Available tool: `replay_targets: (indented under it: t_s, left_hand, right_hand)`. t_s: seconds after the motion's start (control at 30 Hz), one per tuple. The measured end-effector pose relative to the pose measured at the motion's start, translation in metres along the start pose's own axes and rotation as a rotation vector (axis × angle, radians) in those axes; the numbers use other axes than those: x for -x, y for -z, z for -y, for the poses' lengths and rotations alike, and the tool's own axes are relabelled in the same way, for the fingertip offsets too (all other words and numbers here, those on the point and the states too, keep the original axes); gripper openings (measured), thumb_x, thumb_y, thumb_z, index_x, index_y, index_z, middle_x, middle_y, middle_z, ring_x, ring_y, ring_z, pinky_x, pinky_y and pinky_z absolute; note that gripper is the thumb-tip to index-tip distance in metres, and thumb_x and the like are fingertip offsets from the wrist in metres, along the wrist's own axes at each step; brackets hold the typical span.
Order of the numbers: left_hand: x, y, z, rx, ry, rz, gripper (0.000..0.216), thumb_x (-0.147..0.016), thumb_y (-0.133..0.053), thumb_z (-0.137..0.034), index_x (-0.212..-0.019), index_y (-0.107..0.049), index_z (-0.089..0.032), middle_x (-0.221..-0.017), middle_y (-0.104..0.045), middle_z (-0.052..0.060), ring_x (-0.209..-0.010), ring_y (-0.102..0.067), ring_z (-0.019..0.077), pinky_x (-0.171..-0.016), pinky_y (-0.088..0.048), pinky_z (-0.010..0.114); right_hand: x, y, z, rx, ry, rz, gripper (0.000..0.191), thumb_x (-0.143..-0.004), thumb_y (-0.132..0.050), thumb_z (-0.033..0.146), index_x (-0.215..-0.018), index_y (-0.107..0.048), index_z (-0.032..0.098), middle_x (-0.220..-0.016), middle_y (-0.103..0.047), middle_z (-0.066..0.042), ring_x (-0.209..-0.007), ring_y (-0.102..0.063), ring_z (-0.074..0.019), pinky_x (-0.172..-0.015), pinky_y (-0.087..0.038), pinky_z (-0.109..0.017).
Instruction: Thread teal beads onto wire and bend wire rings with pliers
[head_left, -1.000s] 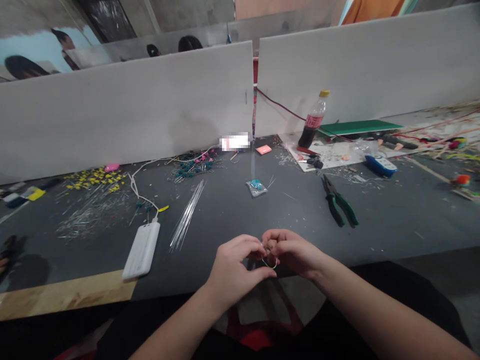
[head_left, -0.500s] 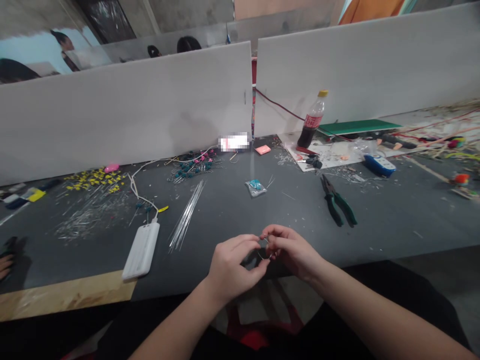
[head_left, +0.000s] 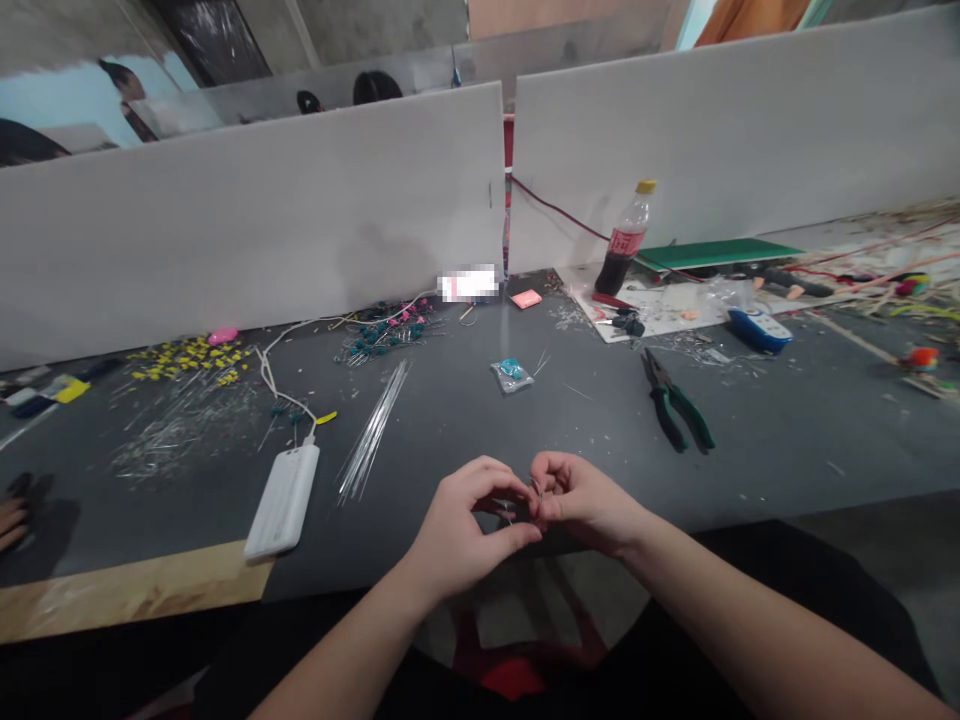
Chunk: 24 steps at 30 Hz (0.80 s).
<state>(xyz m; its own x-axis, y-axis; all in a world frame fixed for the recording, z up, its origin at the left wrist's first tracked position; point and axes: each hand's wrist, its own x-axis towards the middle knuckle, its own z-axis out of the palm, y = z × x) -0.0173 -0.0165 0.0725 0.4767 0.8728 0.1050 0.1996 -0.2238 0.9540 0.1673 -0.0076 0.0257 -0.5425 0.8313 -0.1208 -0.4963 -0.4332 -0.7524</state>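
Observation:
Near the table's front edge, my left hand [head_left: 463,525] and my right hand [head_left: 586,503] meet at the fingertips. Between them is a thin, curved metal wire [head_left: 508,514], mostly hidden by the fingers. My right thumb and index finger are pinched on it; the fingers and thumb of my left hand curl around its other side. A small clear packet with blue contents [head_left: 511,374] lies beyond the hands. To the right rest green-handled pliers [head_left: 675,405], jaws pointing away. A bundle of straight wires [head_left: 373,432] lies to the left.
A white power bank [head_left: 283,502] with a cable is at left, near yellow-tipped wires [head_left: 187,362] and teal-tipped wires [head_left: 371,340]. A cola bottle [head_left: 624,242] stands before the white partition [head_left: 675,150]. Another person's hand [head_left: 11,520] shows at far left.
My fingertips have drawn closer together around the wire, and its loop shows less. The right fingers are more tightly curled. The things on the table stay where they were.

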Motion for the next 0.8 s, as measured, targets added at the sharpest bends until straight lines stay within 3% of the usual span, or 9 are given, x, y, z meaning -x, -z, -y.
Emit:
replay_targets:
  t_s: [0.17,0.37,0.63,0.8]
  left_hand:
    - [0.000,-0.001,0.001,0.108,0.103,-0.031,0.017,-0.071,-0.070,-0.011,-0.086,-0.064,-0.017,-0.089,-0.060,0.002,-0.072,-0.064,0.0118,-0.070,-0.054,0.026]
    - [-0.002,0.000,0.003,0.270,0.349,0.005,0.023,-0.068,-0.071,-0.012,-0.087,-0.060,-0.016,-0.080,-0.063,0.000,-0.069,-0.063,0.0105,-0.065,-0.050,0.021]
    - [0.000,-0.008,0.007,0.258,0.400,-0.059,0.023,-0.071,-0.072,-0.018,-0.086,-0.055,-0.018,-0.068,-0.060,-0.005,-0.055,-0.055,0.0057,-0.051,-0.039,0.015]
    - [0.000,-0.010,0.008,0.253,0.365,-0.094,0.022,-0.071,-0.073,-0.018,-0.088,-0.060,-0.016,-0.082,-0.067,0.000,-0.057,-0.056,0.0057,-0.052,-0.039,0.017]
  right_hand:
    - [0.001,0.003,0.010,0.225,0.045,-0.096,0.029,-0.060,-0.085,0.017,-0.072,-0.059,0.016,-0.070,-0.071,0.001,-0.065,-0.066,-0.0108,-0.064,-0.050,-0.022]
    - [0.005,0.004,0.026,0.424,0.008,-0.059,0.019,-0.067,-0.080,0.021,-0.077,-0.064,0.016,-0.076,-0.073,-0.003,-0.069,-0.067,-0.0129,-0.067,-0.051,-0.026]
    - [0.007,-0.001,0.023,0.579,0.095,-0.127,0.017,-0.071,-0.076,0.024,-0.080,-0.063,0.019,-0.079,-0.070,-0.001,-0.073,-0.066,-0.0143,-0.068,-0.051,-0.027]
    - [0.009,-0.003,0.022,0.746,0.167,-0.178,0.013,-0.074,-0.072,0.025,-0.079,-0.062,0.019,-0.077,-0.069,-0.001,-0.071,-0.065,-0.0151,-0.065,-0.050,-0.026]
